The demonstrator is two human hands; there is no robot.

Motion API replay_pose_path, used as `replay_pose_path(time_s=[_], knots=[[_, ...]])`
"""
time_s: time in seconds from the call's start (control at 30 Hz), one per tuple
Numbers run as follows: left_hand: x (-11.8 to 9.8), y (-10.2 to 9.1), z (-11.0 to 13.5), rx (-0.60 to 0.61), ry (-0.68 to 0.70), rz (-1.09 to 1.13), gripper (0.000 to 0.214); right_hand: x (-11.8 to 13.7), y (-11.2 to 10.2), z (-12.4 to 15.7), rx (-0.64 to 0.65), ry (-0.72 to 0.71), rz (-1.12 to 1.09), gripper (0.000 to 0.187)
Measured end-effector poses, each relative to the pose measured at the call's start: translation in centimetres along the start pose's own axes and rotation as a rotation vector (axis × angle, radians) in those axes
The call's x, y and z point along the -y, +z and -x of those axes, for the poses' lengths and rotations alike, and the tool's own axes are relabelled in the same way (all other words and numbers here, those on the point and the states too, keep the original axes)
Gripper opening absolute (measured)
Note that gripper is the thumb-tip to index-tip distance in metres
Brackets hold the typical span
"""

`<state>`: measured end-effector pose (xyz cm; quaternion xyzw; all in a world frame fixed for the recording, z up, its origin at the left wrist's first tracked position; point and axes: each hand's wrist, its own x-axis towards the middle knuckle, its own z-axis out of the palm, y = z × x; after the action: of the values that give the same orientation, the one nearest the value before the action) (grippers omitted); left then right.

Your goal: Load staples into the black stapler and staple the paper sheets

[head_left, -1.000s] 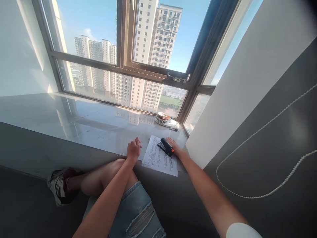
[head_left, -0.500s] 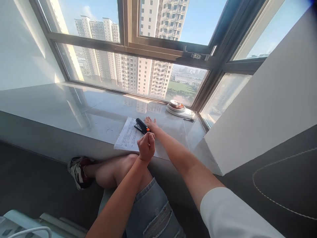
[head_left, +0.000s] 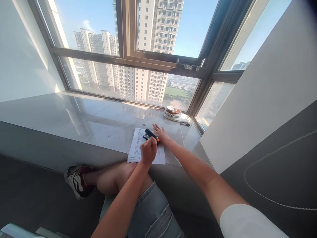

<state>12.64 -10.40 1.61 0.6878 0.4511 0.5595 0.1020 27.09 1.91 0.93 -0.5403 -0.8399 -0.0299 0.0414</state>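
On the window sill lies a printed sheet of paper [head_left: 136,150], its near edge at the sill's front. A black stapler [head_left: 148,133] with an orange part rests on the paper, its jaws apart. My right hand [head_left: 161,135] lies on the far right side of the stapler, fingers spread and stretched out, palm down. Closer to me, my left hand [head_left: 148,151] is closed in a fist over the paper, just in front of the stapler. Whatever is inside the fist, if anything, is hidden. Small pale bits [head_left: 144,124] lie just beyond the paper.
A stack of plates [head_left: 172,114] stands in the sill's right corner, with a small dark item [head_left: 185,124] beside it. Thin dark marks or bits [head_left: 110,136] show on the sill [head_left: 81,122] to the left. The window frame [head_left: 123,62] borders the back.
The paper and stapler have shifted to the right along the sill, and my right hand has moved right with them. My left hand stays closed. The view has tilted up slightly.
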Motion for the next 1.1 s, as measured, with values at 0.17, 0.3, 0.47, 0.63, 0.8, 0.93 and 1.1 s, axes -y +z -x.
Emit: replay_pose_path(time_s=[0.17,0.3,0.47,0.63,0.8,0.93,1.1], knots=[[0.3,-0.1,-0.7,0.197,-0.104,-0.165,0.041,-4.5,-0.6,5.2,0.035,0.147,-0.080,0.066],[0.8,0.4,-1.0,0.279,-0.133,-0.210,0.039,-5.9,-1.0,7.2,-0.106,0.276,-0.177,0.060],[1.9,1.4,-1.1,0.395,-0.181,-0.301,0.028,-3.9,-1.6,9.7,-0.437,0.435,-0.374,0.044],[2.2,1.6,-0.9,0.579,-0.106,-0.378,0.015,-0.8,-0.6,13.9,-0.427,0.305,-0.412,0.042],[1.1,2.1,-0.7,0.561,-0.186,-0.436,0.025,-1.0,-0.7,16.3,-0.400,0.295,-0.483,0.037],[1.1,2.4,-0.7,0.550,-0.176,-0.461,0.024,-2.1,-0.7,17.3,-0.415,0.302,-0.531,0.042],[1.5,2.2,-0.5,0.527,-0.151,-0.437,0.022,-2.4,-0.3,17.8,-0.384,0.340,-0.559,0.052]])
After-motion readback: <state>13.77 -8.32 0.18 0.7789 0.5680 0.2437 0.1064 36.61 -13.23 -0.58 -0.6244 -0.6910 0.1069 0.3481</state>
